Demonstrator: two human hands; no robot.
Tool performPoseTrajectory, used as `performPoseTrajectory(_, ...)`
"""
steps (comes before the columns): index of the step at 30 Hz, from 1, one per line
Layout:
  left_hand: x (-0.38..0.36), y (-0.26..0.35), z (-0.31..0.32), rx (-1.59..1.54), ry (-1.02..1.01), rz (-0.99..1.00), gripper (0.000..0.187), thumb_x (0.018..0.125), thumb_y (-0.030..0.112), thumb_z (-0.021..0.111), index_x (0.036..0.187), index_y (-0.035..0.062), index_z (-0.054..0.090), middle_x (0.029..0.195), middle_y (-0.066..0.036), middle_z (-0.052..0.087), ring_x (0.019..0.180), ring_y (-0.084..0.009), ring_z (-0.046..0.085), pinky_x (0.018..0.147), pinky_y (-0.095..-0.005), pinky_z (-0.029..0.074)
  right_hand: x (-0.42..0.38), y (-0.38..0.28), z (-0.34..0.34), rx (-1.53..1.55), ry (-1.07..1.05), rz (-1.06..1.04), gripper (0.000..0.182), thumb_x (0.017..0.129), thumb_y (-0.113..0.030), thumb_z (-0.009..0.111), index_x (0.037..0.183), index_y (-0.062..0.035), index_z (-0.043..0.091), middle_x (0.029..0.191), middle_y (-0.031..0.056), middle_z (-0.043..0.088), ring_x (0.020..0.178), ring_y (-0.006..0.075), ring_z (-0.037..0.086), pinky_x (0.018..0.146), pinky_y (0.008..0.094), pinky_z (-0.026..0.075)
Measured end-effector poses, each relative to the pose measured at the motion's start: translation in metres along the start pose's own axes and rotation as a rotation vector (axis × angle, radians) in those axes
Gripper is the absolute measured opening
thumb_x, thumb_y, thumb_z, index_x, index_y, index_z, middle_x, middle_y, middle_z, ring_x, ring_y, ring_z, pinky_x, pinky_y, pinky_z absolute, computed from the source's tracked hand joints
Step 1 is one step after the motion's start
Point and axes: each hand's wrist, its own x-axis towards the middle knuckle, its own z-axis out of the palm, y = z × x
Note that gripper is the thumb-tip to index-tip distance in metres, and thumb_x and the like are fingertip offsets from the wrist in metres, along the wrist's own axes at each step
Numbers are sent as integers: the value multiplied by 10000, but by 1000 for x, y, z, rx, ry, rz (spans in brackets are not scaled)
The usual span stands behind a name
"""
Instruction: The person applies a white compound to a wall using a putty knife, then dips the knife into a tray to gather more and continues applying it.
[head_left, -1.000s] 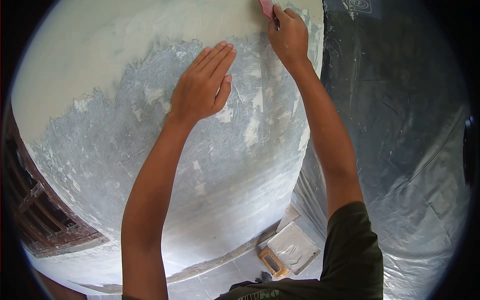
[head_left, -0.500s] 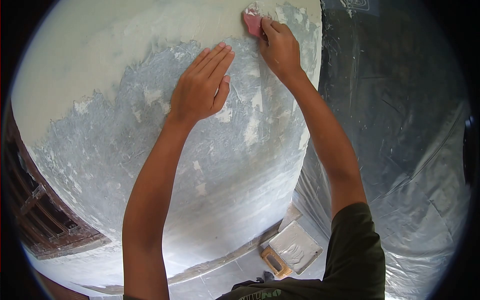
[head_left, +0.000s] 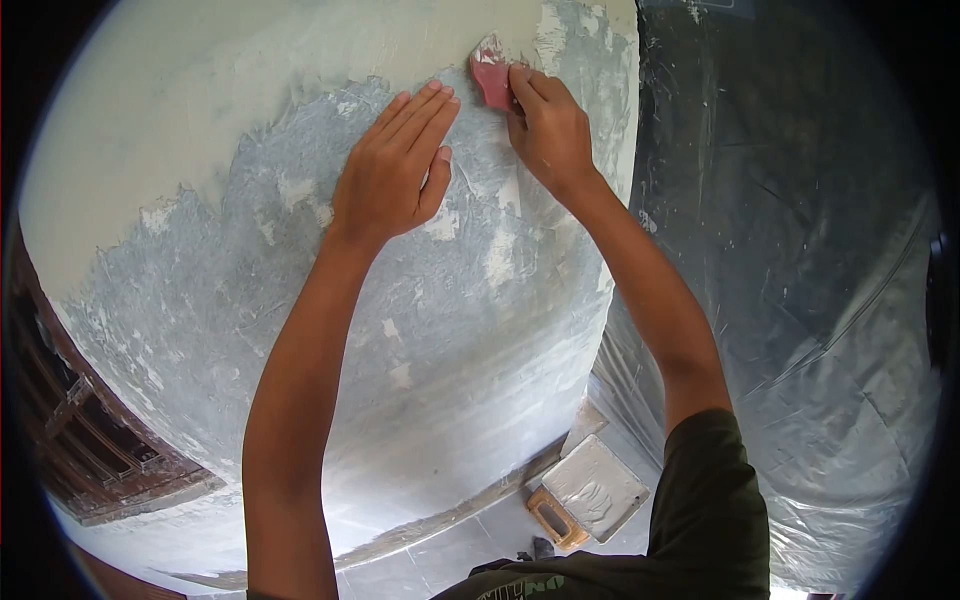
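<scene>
A wall [head_left: 290,250] fills the middle of the view, pale cream at the top and rough grey with white patches below. My left hand [head_left: 393,165] lies flat against the grey part, fingers stretched upward and holding nothing. To its right, my right hand [head_left: 550,125] grips a pink scraper [head_left: 491,82] whose upper edge carries white paste. The scraper is at the wall, near the border between the cream and grey areas.
Dark plastic sheeting [head_left: 790,250] hangs along the right side. On the floor below are a tray of white paste [head_left: 595,490] and a yellowish-handled tool [head_left: 556,520]. A brown barred window frame [head_left: 100,440] is at the lower left.
My right hand and the pink scraper have moved down and slightly left along the wall. My left hand has shifted only slightly left in view.
</scene>
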Motion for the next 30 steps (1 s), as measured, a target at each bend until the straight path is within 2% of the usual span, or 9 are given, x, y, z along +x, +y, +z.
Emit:
performPoseTrajectory(2,1,1,0,-5,1,-3,463,907,47,505,1356,-28,593,1405,-174,613,1369,-318,534,1184,-469,368,-31,-22,-15,65,-80,13,426,727,37,717,1147,-26,678,1019,121,683,1006,310,675,814,410,591)
performPoseTrajectory(3,1,1,0,0,6,-4,463,907,47,505,1356,-28,593,1405,-174,613,1369,-318,534,1184,-469,368,-32,-23,-20,110,-68,3,450,728,45,720,1171,-22,675,957,115,668,941,300,668,763,403,577)
performPoseTrajectory(7,-1,0,1,-7,1,-5,478,893,37,498,1357,-29,590,1405,-178,612,1369,-325,534,1180,-476,370,33,19,-7,54,132,50,396,764,38,705,1155,-10,667,843,111,619,818,310,624,679,405,523)
performPoseTrajectory(10,0,0,0,-8,35,-12,489,884,30,492,1361,-28,585,1409,-179,608,1369,-328,532,1178,-481,373,62,33,3,-132,50,18,430,773,52,713,1200,12,691,928,125,665,866,292,665,748,374,552)
performPoseTrajectory(14,0,-1,-2,-17,84,-22,502,882,29,487,1373,-25,575,1419,-177,601,1374,-328,529,1177,-482,373,5,2,4,-5,2,-69,496,708,83,734,1192,-16,693,1040,105,684,901,302,661,781,379,577)
performPoseTrajectory(16,0,1,-3,-21,76,-24,502,884,30,484,1375,-23,573,1420,-176,600,1376,-327,527,1177,-483,373,-31,-16,-14,62,-82,-96,484,689,71,715,1168,15,676,998,118,673,888,296,649,779,389,575)
performPoseTrajectory(22,0,-1,0,18,24,2,476,890,56,513,1352,-30,592,1390,-181,621,1357,-317,546,1178,-467,379,37,44,-5,-10,112,41,420,721,80,713,1133,2,683,976,114,672,852,311,638,743,392,565)
performPoseTrajectory(25,0,0,0,31,2,14,473,890,58,519,1348,-32,595,1385,-181,624,1353,-313,550,1178,-465,381,41,41,-2,-84,-30,7,389,721,73,719,1101,1,683,972,121,672,901,322,653,765,408,571)
performPoseTrajectory(30,-1,2,1,10,-8,10,483,888,39,496,1358,-28,588,1404,-175,612,1367,-312,537,1180,-475,375,-43,-14,-23,122,-74,26,452,718,82,713,1159,-12,680,968,126,677,958,324,679,803,429,582)
